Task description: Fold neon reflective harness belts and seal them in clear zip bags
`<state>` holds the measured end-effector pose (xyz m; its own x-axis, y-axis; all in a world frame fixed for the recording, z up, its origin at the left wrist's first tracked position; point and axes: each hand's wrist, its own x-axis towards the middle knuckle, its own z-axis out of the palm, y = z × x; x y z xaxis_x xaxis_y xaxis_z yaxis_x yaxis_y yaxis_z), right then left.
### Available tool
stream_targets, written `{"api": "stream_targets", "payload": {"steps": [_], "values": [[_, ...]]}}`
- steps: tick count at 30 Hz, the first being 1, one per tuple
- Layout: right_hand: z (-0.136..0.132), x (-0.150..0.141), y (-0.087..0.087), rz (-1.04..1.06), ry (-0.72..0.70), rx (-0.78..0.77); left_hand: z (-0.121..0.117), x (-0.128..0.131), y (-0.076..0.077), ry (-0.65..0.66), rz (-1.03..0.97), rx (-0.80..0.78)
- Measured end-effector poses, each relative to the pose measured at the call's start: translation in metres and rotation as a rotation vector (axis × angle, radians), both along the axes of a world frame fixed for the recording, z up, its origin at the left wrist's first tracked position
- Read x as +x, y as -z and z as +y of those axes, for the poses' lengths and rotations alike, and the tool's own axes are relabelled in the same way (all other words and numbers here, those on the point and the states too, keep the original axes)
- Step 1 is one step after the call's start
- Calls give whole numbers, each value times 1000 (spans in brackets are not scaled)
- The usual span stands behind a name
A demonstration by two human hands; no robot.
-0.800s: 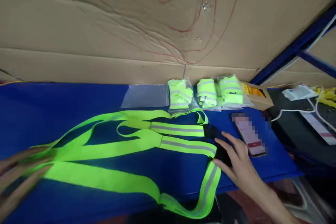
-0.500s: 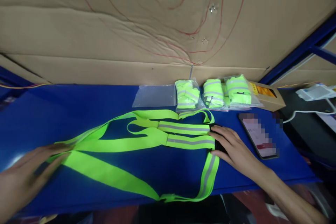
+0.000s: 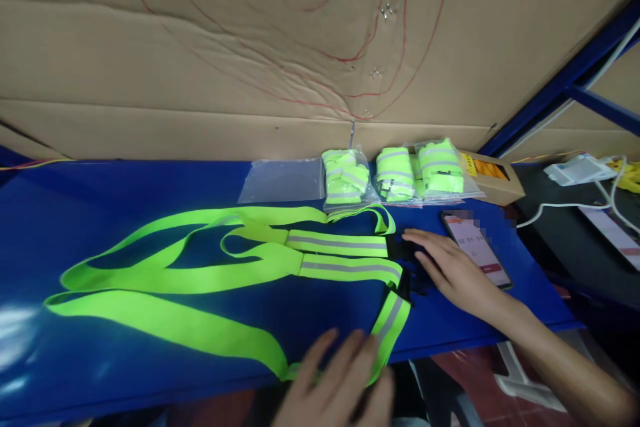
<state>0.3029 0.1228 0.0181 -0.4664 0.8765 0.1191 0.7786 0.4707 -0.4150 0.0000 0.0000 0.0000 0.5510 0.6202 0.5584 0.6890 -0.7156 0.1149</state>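
Observation:
A fluorescent yellow-green reflective strap harness [image 3: 185, 278] with grey stripes lies spread over the blue table, its long loops reaching left. My left hand [image 3: 340, 380], slightly blurred, is over the strap's lower right part at the front edge. Its fingers are spread; whether they touch the strap I cannot tell. My right hand [image 3: 450, 270] is open beside the black buckles [image 3: 404, 283] at the right ends of the straps, fingers stretched out and slightly apart from the green webbing.
Bagged folded green straps [image 3: 395, 173] stand along the back, beside a flat clear plastic bag [image 3: 283, 180] and a cardboard box [image 3: 495, 177]. A phone [image 3: 477, 250] lies right of my right hand. A cardboard wall [image 3: 200, 67] rises behind the blue table [image 3: 125, 387].
My left hand has let go of the harness's left end and moved right to the front edge. My right hand has drawn slightly away from the strap ends. The view has shifted a little.

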Motion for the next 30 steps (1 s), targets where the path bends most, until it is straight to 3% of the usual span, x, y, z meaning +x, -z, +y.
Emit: {"api": "stream_targets", "payload": {"steps": [3, 6, 12, 16, 25, 30], "values": [[24, -14, -7, 7, -14, -78, 21, 77, -1, -42, 86, -68], [44, -25, -10, -7, 12, -225, 43, 104, -4, -112, 147, -179], [72, -29, -15, 2, 19, -438, 49, 88, 0, -170, 113, -336], [80, -29, -20, 39, 46, -571, 47, 86, -1, -191, 152, -356], [75, -21, -18, 273, 275, -748, 45, 89, -2, -345, 80, -228], [62, -31, -15, 449, 361, -772, 47, 87, 0, -397, 85, -269]]}}
